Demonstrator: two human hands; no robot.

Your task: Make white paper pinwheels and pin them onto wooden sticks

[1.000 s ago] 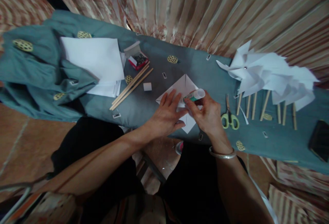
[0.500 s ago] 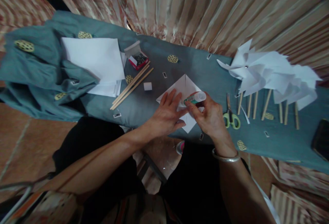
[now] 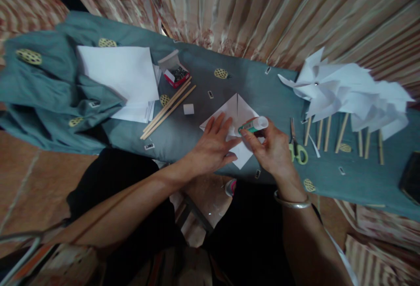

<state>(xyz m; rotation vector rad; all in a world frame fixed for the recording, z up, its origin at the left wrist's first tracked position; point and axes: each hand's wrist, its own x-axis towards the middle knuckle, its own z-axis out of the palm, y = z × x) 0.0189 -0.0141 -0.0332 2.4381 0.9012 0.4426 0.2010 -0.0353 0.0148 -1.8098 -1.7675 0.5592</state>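
A white square of paper (image 3: 236, 110) with cut diagonal slits lies on the teal cloth (image 3: 203, 85) in front of me. My left hand (image 3: 213, 144) presses flat on its left part, fingers spread. My right hand (image 3: 274, 148) grips a glue stick (image 3: 254, 124) with a green label and white cap, its tip touching the paper near the centre. A silver bangle circles my right wrist.
Green-handled scissors (image 3: 297, 146) lie just right of my right hand. Finished white pinwheels (image 3: 348, 93) on wooden sticks lie further right. Loose sticks (image 3: 169, 106), a small white block (image 3: 188, 109), a red pin box (image 3: 175, 74) and sheets of paper (image 3: 118, 71) lie to the left. A dark phone (image 3: 410, 174) sits at the right edge.
My right hand with the glue stick has shifted slightly right and tilted the stick flatter. My left hand stays pressed on the paper.
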